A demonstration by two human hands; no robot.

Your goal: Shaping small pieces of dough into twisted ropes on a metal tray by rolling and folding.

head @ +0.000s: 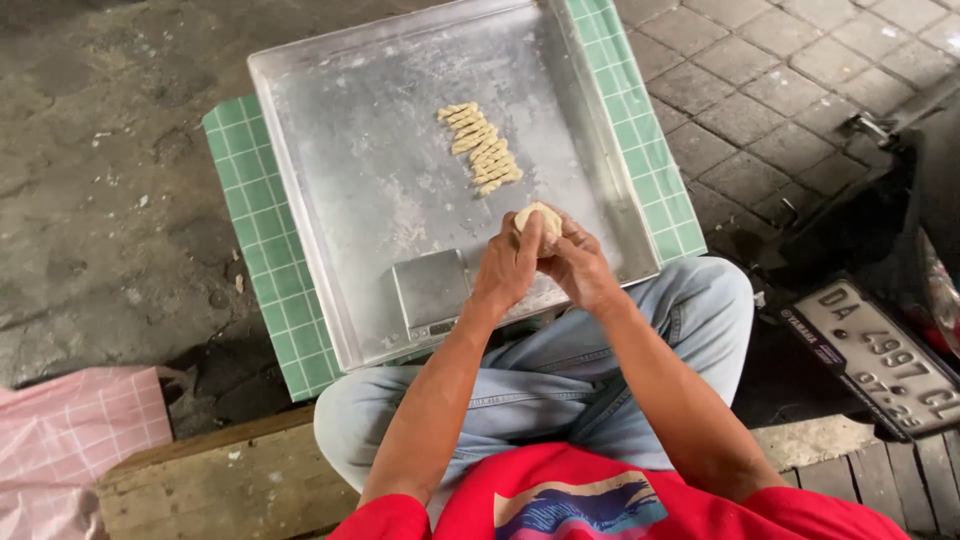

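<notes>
Dough: small pale lump of dough (pixel 538 217), held over the large square metal tray (pixel 380 150).
Left hand (pixel 507 268): fingers curled, pinching the lump.
Right hand (pixel 578 265): fingers closed around it.
Technique: judged, press evenly; match the row of twisted dough pieces (pixel 480 147).
Nearby: small metal scale (pixel 431 290).

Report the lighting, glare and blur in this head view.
Head view: soft, even daylight with faint shadows; dull sheen on the metal tray, no harsh glare; dough between left hand and right hand is sharp; edges bend slightly, wide-lens style.
</notes>
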